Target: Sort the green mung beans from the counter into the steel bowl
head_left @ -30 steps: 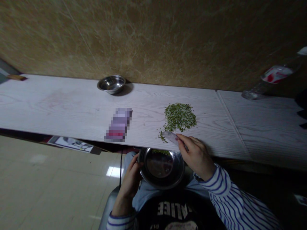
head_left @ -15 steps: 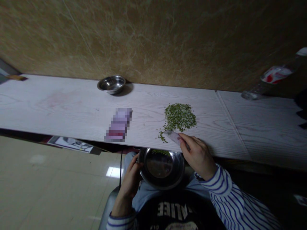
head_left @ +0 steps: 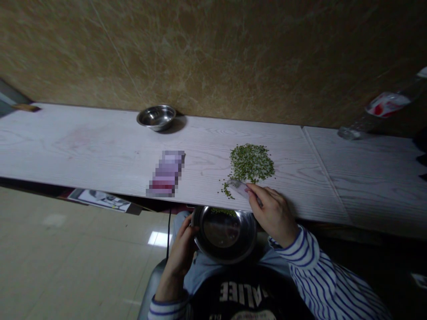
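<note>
My left hand [head_left: 183, 244] grips the rim of a large metal bowl [head_left: 247, 242], tilted on my lap against the shelf's front edge. Some green beans [head_left: 223, 212] lie inside the bowl near its far wall. Between the thumb and fingers of my right hand [head_left: 271, 211] is a thin, pale, card-like piece [head_left: 239, 187]. Its tip touches the white shelf beside a few loose beans. Just beyond it spreads a pile of small green beans [head_left: 251, 162], which look like mung beans.
A small metal bowl [head_left: 156, 118] stands by the wall. Left of the beans lies a blurred-out flat purple item [head_left: 167, 173]. A clear plastic bottle [head_left: 383, 106] with a red and white label stands at the right. The narrow white shelf [head_left: 100, 151] ends at my lap.
The view has shifted very slightly. My right hand with the card-like piece has moved a little left; the beans and the bowl in my left hand look the same.
</note>
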### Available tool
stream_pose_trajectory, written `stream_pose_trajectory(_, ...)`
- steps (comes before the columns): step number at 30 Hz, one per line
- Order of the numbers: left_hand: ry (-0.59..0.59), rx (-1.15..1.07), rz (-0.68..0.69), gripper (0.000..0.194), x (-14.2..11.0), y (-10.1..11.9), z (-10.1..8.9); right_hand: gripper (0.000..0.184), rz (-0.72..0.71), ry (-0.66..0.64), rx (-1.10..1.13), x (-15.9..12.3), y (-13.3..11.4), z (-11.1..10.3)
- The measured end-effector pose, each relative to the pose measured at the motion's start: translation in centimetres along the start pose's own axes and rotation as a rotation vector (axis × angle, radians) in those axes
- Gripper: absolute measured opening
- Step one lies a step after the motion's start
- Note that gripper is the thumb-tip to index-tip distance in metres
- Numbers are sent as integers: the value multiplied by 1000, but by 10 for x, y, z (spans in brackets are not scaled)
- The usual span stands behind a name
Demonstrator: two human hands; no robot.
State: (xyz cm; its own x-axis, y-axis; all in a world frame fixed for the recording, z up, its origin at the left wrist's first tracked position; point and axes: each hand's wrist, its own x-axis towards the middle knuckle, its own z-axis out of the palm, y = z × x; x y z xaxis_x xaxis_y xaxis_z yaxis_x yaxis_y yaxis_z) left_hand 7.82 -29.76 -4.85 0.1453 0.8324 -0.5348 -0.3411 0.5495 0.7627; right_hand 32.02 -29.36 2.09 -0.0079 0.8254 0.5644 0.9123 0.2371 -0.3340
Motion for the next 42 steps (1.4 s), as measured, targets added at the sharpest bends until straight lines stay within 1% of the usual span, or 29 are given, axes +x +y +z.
stream_pose_trajectory(5,3,-7,-2,57,1,-2,-1,26,-14,4,6,1,1,-1)
stream_pose_trajectory(10,-11,-10,-5,54,1,-3,-2,27,-20,-21,-7,6,4,3)
stream_pose_trajectory(13,-8,-3,-3,56,1,-2,-3,27,-34,-36,-11,6,4,4)
stream_pose_trajectory(23,4,8,-9,53,4,-4,-3,26,-61,-34,-3,4,3,-6)
stream_pose_trajectory(31,6,23,-30,57,2,-2,-1,26,-57,-44,-22,4,4,-4)
stream_pose_trajectory(38,5,25,-28,59,3,-4,-3,26,-42,-25,-31,4,7,-6)
stream_pose_trajectory(42,-4,20,-14,57,3,-3,-3,26,-60,-37,-35,5,6,-6)
